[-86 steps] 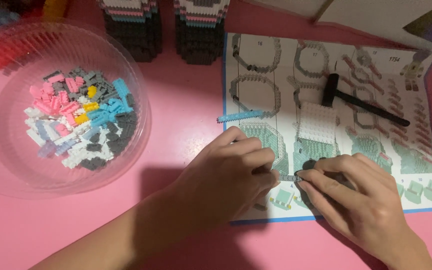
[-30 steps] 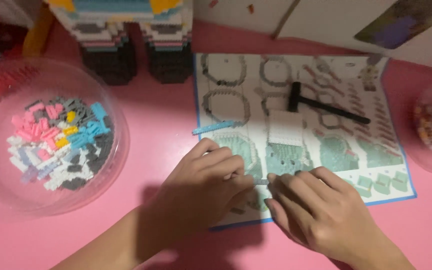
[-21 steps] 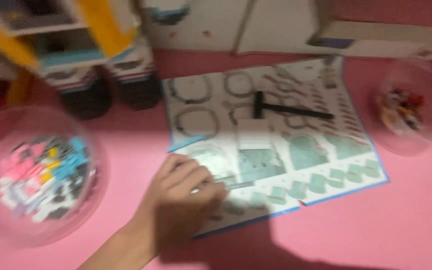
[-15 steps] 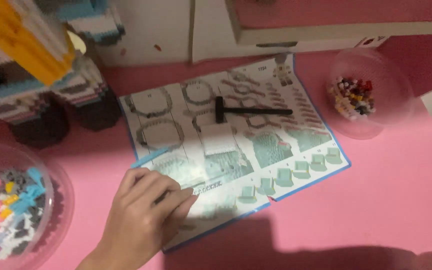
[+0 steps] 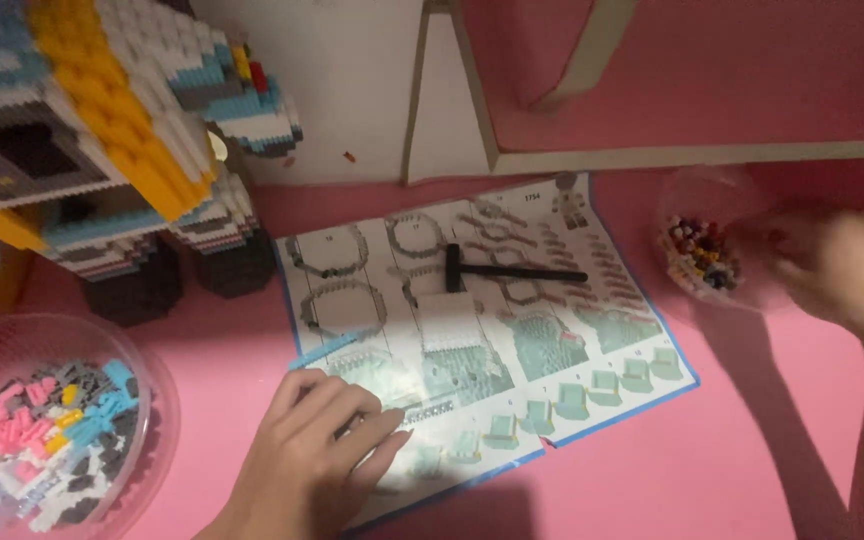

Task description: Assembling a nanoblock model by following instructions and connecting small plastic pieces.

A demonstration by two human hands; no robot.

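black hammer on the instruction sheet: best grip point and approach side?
Grip the thin handle of the small black hammer near mid-length, coming from above. It lies flat on the instruction sheet, head to the left, handle pointing right, with nothing on it. The right hand is the nearer one.

Pink table (image 5: pixel 712 470); blue-edged instruction sheet (image 5: pixel 482 350), black hammer (image 5: pixel 497 270); yellow-white-blue-black block figure (image 5: pixel 112 140).
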